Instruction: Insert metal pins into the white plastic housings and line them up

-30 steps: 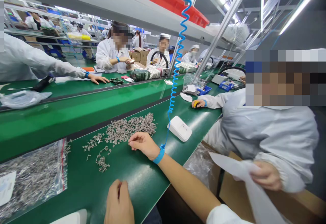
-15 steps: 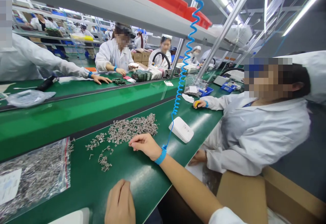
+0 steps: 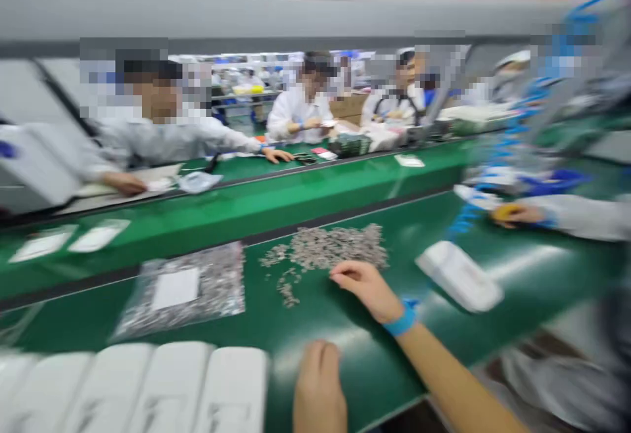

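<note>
My right hand (image 3: 367, 288), with a blue wrist strap (image 3: 401, 318), is at the near edge of a loose pile of small metal parts (image 3: 340, 246). Its thumb and fingers are pinched together; anything between them is too small or blurred to make out. My left hand (image 3: 320, 387) rests low over the green tabletop (image 3: 384, 367), nearer to me. Its fingers are curled together, and their inner side is hidden. A few stray parts (image 3: 288, 288) lie left of the pile. A clear bag of similar metal parts (image 3: 217, 288) with a white label lies further left.
White plastic housings (image 3: 236, 380) stand in a row at lower left. Another white housing (image 3: 461, 275) lies right of the pile. Beyond runs a green conveyor belt (image 3: 296, 196) with flat white pieces. A co-worker's hand (image 3: 517, 215) holds something yellow. A coiled blue cord (image 3: 522, 111) hangs at right.
The view has swung left, bringing the row of white housings and another co-worker into sight. Both my hands keep much the same pose beside the pile. The picture is blurrier now.
</note>
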A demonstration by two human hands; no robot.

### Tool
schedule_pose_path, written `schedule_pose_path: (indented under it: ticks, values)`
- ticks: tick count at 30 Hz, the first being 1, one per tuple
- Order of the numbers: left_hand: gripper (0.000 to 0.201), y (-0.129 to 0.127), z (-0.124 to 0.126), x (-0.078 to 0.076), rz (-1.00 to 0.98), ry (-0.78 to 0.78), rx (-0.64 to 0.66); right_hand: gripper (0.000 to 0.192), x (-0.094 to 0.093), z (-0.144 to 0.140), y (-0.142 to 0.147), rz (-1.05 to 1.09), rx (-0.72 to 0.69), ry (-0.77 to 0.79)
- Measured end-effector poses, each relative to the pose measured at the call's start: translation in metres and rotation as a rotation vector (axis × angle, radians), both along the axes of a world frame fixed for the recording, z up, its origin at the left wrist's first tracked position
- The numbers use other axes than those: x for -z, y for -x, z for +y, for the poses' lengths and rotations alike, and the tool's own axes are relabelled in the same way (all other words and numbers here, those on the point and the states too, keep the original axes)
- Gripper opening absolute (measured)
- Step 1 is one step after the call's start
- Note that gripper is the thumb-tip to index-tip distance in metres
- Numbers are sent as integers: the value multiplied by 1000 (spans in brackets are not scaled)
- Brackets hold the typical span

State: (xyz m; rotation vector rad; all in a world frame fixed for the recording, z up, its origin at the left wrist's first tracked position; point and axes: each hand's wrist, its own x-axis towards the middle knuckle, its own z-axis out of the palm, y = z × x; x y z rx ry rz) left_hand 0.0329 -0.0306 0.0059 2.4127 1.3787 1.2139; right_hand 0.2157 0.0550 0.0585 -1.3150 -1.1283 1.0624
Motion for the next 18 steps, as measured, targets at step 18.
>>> schedule_pose_path:
  ticks: [18]
  values:
    - [24, -4, -1, -2, 28, 135, -79, 40, 2, -1, -4, -143, -199, 9]
